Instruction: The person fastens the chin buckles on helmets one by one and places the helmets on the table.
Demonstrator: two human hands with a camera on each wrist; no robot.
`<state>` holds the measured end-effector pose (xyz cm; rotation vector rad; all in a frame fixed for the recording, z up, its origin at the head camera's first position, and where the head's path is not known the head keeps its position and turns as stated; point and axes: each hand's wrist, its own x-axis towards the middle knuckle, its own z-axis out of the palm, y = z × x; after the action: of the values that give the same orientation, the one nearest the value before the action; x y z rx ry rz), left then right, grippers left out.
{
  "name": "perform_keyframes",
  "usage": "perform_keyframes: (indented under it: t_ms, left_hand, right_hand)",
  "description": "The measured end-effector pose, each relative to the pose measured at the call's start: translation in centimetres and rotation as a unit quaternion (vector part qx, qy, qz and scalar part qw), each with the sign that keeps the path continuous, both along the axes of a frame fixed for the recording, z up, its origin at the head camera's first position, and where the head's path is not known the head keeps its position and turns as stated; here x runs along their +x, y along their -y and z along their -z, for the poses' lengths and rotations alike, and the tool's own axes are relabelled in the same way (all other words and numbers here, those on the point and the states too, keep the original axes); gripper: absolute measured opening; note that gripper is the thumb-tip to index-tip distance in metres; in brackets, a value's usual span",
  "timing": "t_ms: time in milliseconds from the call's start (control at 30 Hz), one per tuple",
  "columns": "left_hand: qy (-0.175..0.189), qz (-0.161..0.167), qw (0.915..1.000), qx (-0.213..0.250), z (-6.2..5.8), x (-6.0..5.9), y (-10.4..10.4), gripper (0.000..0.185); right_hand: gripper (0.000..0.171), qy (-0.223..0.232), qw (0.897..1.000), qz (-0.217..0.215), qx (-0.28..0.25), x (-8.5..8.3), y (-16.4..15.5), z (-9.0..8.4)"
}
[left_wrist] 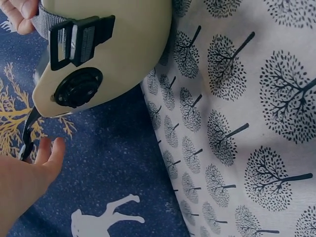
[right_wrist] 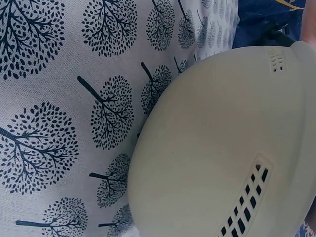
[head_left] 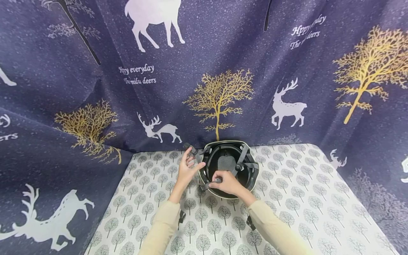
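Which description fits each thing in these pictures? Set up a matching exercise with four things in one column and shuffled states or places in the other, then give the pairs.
Things:
1. helmet
2. left hand
3. right hand
4. tablecloth

Descriptions:
A. pinches a grey strap at the near rim
B. printed with small dark trees
C. lies upside down, inside showing
D. fingers on the strap by the left rim

Pairs: 1-C, 2-D, 3-A, 4-B
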<state>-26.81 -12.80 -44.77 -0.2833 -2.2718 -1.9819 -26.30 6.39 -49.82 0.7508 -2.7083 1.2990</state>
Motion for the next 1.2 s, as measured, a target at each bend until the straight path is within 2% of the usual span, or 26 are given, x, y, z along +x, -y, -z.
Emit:
perform_keyframes:
  t_ms: [233, 400, 500, 700, 767, 967, 1067, 1200]
  left_hand:
    - [-0.029, -0.024, 0.9982, 0.046, -0.4, -0.1, -0.4, 0.073]
    - [-0.043, -0.032, 0.9965, 0.064, -0.6, -0.2, -0.6, 0.071]
    - [-0.047, -0.035, 0.9958, 0.07, -0.6, -0.3, -0.7, 0.072]
    - [-0.051, -0.062, 0.9926, 0.091, -0.6, -0.5, -1.0, 0.08]
    - [-0.049, -0.07, 0.9911, 0.102, -0.5, -0.8, -1.0, 0.083]
    - [-0.056, -0.082, 0.9881, 0.118, 1.1, -1.9, -0.9, 0.088]
    - [-0.055, -0.088, 0.9878, 0.116, 0.5, -1.6, -0.9, 0.083]
    - [-0.061, -0.116, 0.9861, 0.101, -0.7, -0.9, -1.1, 0.069]
  right_hand:
    - [0.016, 0.014, 1.0, 0.015, -0.024, -0.1, -0.3, -0.2]
    - [0.008, 0.028, 0.998, -0.011, -0.062, -0.2, -0.5, -0.1]
    - [0.02, 0.037, 0.996, -0.031, -0.069, -0.3, -0.6, 0.1]
    - [0.052, 0.039, 0.997, -0.051, -0.03, -0.4, -0.5, 0.1]
    - [0.056, 0.034, 0.998, -0.056, -0.021, -0.4, -0.4, 0.0]
    - [0.061, 0.037, 0.997, -0.074, -0.001, -0.4, -0.2, -0.1]
    - [0.063, 0.042, 0.995, -0.096, 0.002, -0.3, -0.2, 0.0]
    - [0.063, 0.044, 0.991, -0.127, 0.0, -0.3, -0.3, -0.1]
